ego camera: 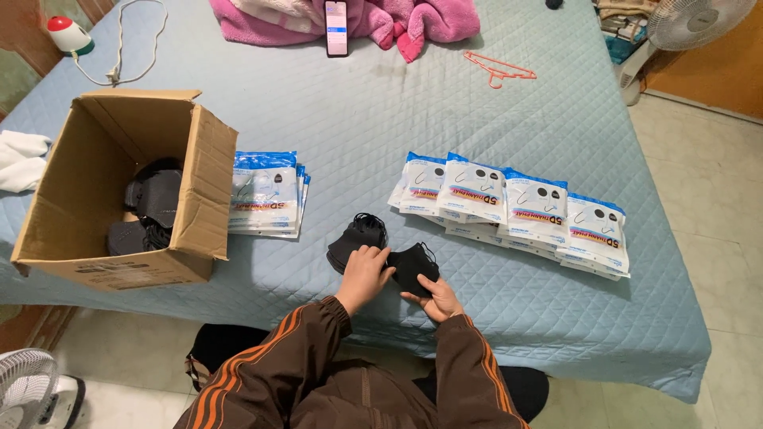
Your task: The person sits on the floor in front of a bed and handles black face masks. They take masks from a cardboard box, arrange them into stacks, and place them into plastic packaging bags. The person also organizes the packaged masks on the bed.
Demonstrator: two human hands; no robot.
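Note:
My left hand point(364, 274) rests on the edge of a small pile of black face masks point(354, 238) lying on the blue quilted bed cover point(381, 119). One black mask point(413, 266) is held in my right hand point(437, 302) from below, and the left fingers touch it too. Just beyond, to the right, runs a row of several white and blue mask packets point(517, 210). Left of the pile sits a stack of the same packets point(265, 195).
An open cardboard box point(183, 230) with black masks inside stands at the left. A phone point(336, 28) leans on pink clothing point(397, 20) at the far edge, near an orange hanger point(499, 70). Fans stand at top right point(695, 20) and bottom left point(28, 389).

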